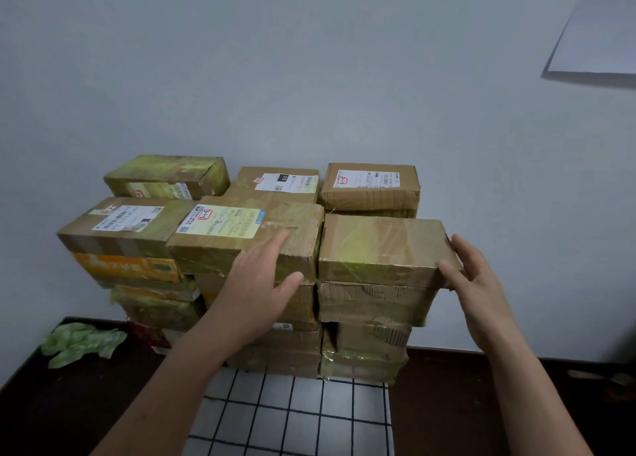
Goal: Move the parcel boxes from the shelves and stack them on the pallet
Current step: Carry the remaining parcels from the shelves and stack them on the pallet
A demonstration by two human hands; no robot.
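My right hand point(471, 276) clasps the right end of the plain brown tape-wrapped cardboard parcel box point(375, 249), thumb on its front face. That box tops the stack's front right column, with its long axis running left to right across me. My left hand point(265, 276) lies flat, fingers straight, on the neighbouring white-labelled brown cardboard box point(247, 235), just beside the parcel's free left end.

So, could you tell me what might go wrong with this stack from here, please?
1. The right hand grips only the right end of the unlabelled top box, which overhangs the crushed box beneath; it could tip off.
2. The left hand rests on the front middle box atop an uneven column, which might shift.
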